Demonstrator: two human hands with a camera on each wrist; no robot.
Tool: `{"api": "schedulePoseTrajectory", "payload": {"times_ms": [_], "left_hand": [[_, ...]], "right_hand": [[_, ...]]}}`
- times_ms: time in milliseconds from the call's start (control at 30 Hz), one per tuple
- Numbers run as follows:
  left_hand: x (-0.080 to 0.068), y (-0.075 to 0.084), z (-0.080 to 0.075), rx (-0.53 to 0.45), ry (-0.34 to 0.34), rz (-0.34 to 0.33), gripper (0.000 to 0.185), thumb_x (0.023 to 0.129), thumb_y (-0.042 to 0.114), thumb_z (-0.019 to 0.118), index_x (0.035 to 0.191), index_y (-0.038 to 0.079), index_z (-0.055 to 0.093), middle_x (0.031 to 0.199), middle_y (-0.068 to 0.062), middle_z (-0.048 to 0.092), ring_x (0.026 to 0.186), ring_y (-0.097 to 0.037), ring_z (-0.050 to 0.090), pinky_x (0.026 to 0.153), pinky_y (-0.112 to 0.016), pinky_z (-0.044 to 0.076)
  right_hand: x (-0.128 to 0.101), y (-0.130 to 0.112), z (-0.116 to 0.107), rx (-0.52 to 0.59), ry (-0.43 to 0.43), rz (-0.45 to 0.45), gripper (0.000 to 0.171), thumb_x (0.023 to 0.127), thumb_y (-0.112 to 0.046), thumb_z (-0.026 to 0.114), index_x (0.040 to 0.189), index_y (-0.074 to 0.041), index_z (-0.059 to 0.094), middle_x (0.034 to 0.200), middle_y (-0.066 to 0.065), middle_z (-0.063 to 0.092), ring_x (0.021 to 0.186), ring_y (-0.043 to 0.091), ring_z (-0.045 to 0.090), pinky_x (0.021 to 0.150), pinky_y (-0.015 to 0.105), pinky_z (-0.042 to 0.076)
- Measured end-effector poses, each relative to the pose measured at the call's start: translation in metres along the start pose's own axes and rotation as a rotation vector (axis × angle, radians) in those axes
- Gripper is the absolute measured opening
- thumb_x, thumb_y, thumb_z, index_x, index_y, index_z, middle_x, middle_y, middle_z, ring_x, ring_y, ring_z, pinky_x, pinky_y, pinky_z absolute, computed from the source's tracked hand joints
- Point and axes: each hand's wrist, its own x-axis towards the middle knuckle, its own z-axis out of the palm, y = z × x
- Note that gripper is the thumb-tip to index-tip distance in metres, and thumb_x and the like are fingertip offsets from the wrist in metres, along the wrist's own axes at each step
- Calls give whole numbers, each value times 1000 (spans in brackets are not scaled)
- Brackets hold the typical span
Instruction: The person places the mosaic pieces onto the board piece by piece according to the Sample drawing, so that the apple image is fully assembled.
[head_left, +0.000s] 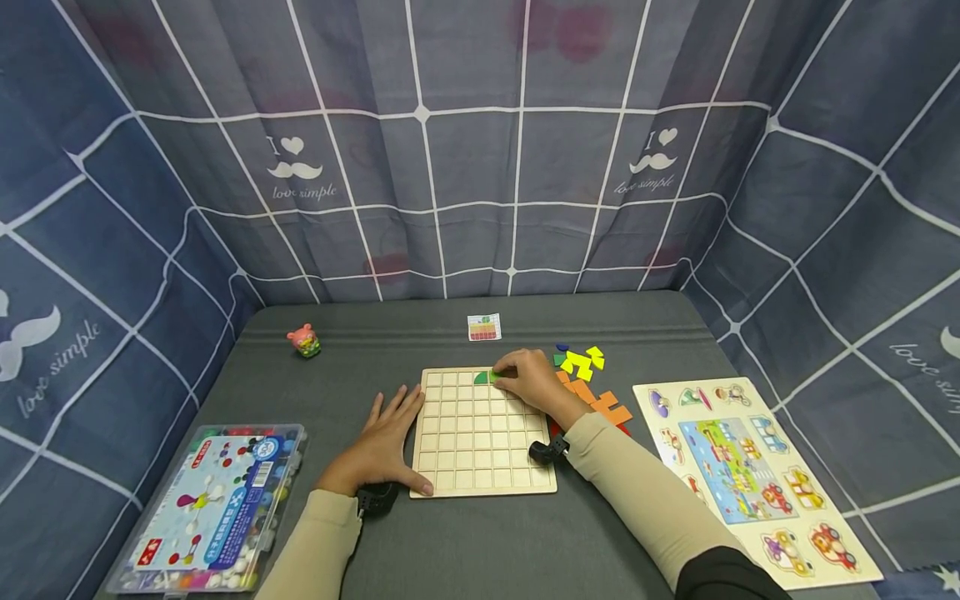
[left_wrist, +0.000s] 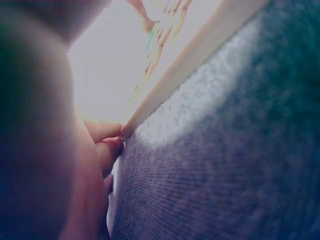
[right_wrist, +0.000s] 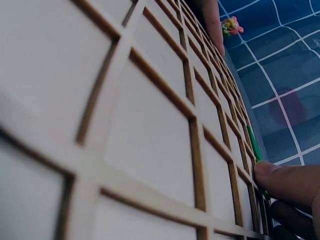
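A wooden grid board (head_left: 480,450) with square cells lies flat on the grey table. My left hand (head_left: 386,446) is spread along its left side, fingers straight, thumb over the near left corner; the left wrist view shows fingertips (left_wrist: 112,142) against the board's edge. At the board's far edge my right hand (head_left: 528,383) pinches a small green piece (head_left: 492,377) between thumb and fingers, most of it hidden by them. Just left of it, a darker green piece (head_left: 481,378) with a curved side sits in the far row. The right thumb (right_wrist: 267,169) presses at the grid in the right wrist view.
Right of the board lie several yellow pieces (head_left: 585,372), orange pieces (head_left: 607,406), a green and a blue one. A small pattern card (head_left: 483,327) lies behind the board. A pig figure (head_left: 303,340), a clear bead box (head_left: 206,504) and a picture puzzle board (head_left: 750,475) stand around.
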Motion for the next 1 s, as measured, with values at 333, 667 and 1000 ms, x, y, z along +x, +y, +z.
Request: {"api": "schedulePoseTrajectory", "payload": {"times_ms": [333, 667, 1000], "left_hand": [[1, 0, 1, 8, -4, -7, 161, 49, 82, 91, 169, 4, 17, 174, -15, 10, 158, -40, 5, 121, -64, -10], [1, -2, 2, 5, -3, -6, 161, 48, 82, 91, 169, 5, 17, 175, -14, 10, 159, -39, 5, 121, -63, -10], [1, -2, 1, 8, 9, 5, 161, 49, 80, 92, 168, 2, 18, 174, -16, 12, 158, -41, 7, 121, -66, -8]], "right_hand": [[-2, 1, -1, -4, 6, -20, 22, 90, -17, 87, 111, -13, 83, 113, 2, 76, 111, 24, 68, 96, 40, 56], [-6, 4, -2, 2, 15, -34, 23, 93, -15, 85, 116, -11, 82, 118, 5, 75, 114, 24, 68, 98, 39, 55], [-6, 14, -20, 26, 33, -16, 21, 97, -13, 80, 117, -6, 81, 117, 7, 74, 105, 22, 72, 90, 37, 59]]}}
